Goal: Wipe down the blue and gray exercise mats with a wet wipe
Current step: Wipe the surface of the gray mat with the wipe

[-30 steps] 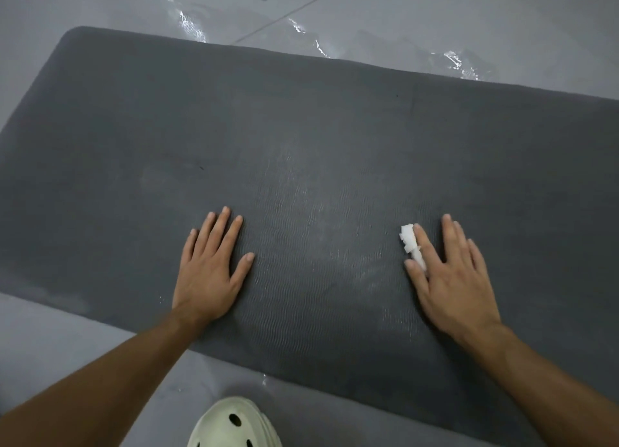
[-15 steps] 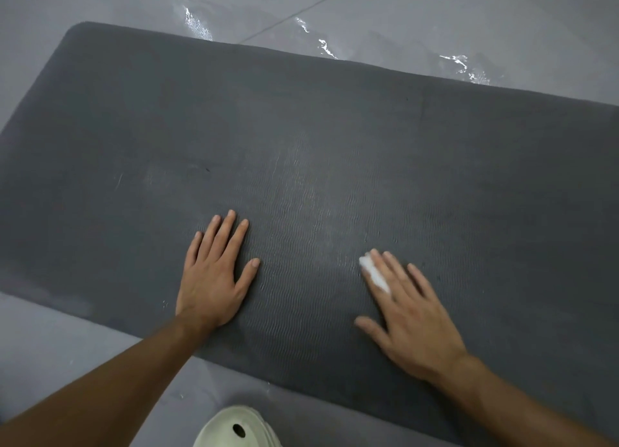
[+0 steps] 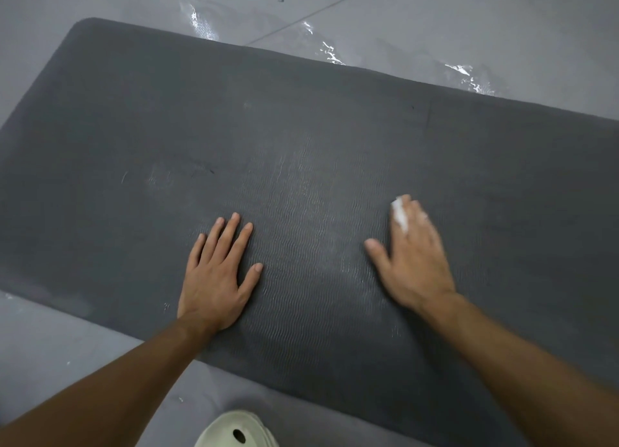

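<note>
A: Where is the gray mat found?

B: The gray mat [image 3: 335,128] is laid flat on the floor [image 3: 485,18] and fills most of the view. One rounded corner is seen at the upper left.

A: How is the left hand placed?

B: The left hand [image 3: 214,279] is laid palm down on the mat, close to the near edge. Its fingers [image 3: 231,232] are held straight and a little spread, with the thumb set out to the right. Nothing is held in it.

A: And the wet wipe?

B: The wet wipe [image 3: 399,214] is seen as a small white wad at the fingertips of the right hand [image 3: 415,262], well apart from the left hand. It is pressed onto the mat by the fingers [image 3: 420,220], which are held straight and close together, the thumb stretched out to the left. That hand is blurred, so the hold cannot be told more finely.

A: What is seen on the mat itself?

B: A faint sheen is seen on the ribbed surface between the two hands. Pale smudges are seen further left.

A: Anything around it?

B: Shiny wet patches [image 3: 330,53] are seen on the floor beyond the far edge. A pale perforated shoe [image 3: 237,430] is seen at the bottom edge, on the floor near the mat.
</note>
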